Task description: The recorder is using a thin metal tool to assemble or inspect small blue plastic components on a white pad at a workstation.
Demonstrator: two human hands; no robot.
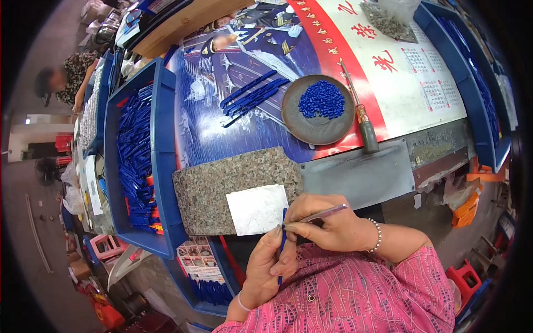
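Both hands meet just in front of a white paper sheet (252, 208) lying on a speckled granite slab (206, 191). My left hand (262, 269) is closed around a narrow blue plastic strip (283, 241), which stands lengthwise between thumb and fingers. In my right hand (338, 230) there is a slim silver metal tool (332, 211), probably tweezers, its rear end sticking out to the right. The right thumb and fingertips press close to the strip; they hide the tool's tip and whatever lies there.
Beyond the slab are a round dish (290, 105) of small blue pieces, a screwdriver (363, 125), a grey metal plate (358, 176) and several loose blue strips (252, 99). Blue bins (166, 144) of blue parts flank the table. Another person (83, 75) sits at far left.
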